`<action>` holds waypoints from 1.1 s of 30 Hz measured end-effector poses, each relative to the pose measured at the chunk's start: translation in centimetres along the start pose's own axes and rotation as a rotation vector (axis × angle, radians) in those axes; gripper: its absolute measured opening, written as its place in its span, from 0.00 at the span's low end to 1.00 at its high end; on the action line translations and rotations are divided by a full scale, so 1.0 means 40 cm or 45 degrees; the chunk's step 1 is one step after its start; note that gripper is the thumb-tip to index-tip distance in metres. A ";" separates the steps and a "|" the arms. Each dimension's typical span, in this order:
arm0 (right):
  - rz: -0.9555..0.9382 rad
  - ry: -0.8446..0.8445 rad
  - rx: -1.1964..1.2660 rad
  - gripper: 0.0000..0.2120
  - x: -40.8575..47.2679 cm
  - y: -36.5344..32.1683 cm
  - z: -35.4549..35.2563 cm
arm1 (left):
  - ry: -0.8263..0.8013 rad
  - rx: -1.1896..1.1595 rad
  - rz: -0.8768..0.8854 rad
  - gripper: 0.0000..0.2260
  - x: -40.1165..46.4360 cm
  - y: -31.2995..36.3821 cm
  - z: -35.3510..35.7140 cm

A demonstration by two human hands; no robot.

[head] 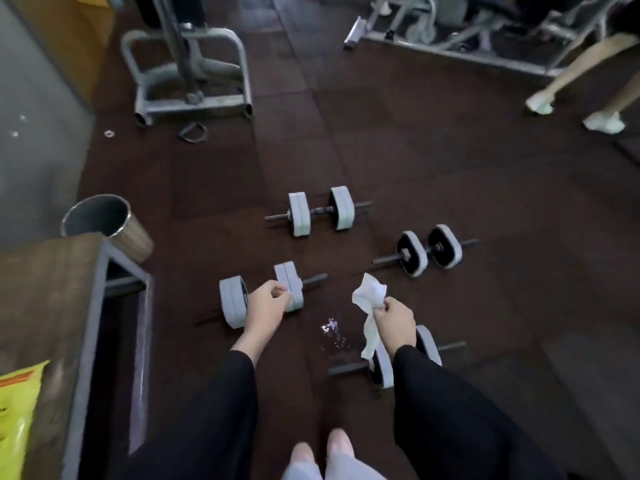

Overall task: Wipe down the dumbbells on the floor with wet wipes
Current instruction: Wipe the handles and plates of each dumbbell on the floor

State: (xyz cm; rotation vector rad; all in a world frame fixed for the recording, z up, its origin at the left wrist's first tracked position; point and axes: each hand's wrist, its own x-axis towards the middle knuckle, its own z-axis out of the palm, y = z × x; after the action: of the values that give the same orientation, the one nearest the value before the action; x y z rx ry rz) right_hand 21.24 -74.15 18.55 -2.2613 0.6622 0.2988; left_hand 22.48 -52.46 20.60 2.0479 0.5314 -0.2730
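Several grey dumbbells lie on the dark rubber floor. My right hand (394,320) pinches a crumpled white wet wipe (370,299), which hangs above the nearest dumbbell (427,341); my right arm hides most of that one. My left hand (266,306) hovers with curled fingers over the near-left dumbbell (233,303), between its two plates, and appears to hold nothing. A third dumbbell (322,211) lies further out in the middle. A fourth dumbbell (429,251) with black plate faces lies to the right.
A wet patch (330,327) glistens on the floor between my hands. At left stand a wooden bench with a metal frame (69,289), a yellow wipes pack (17,410) on it, and a metal bin (107,220). Machine frames (187,81) stand behind. Another person's legs (571,98) are at upper right.
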 end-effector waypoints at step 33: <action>0.254 -0.325 0.153 0.13 0.123 0.817 -0.192 | -0.253 0.189 -0.076 0.07 -0.259 -0.132 0.843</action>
State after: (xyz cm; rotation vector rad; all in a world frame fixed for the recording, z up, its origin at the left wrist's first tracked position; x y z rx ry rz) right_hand 7.69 -100.67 2.32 -2.0023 0.7494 0.6171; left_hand 11.60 -81.86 3.57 2.1208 0.4614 -0.5599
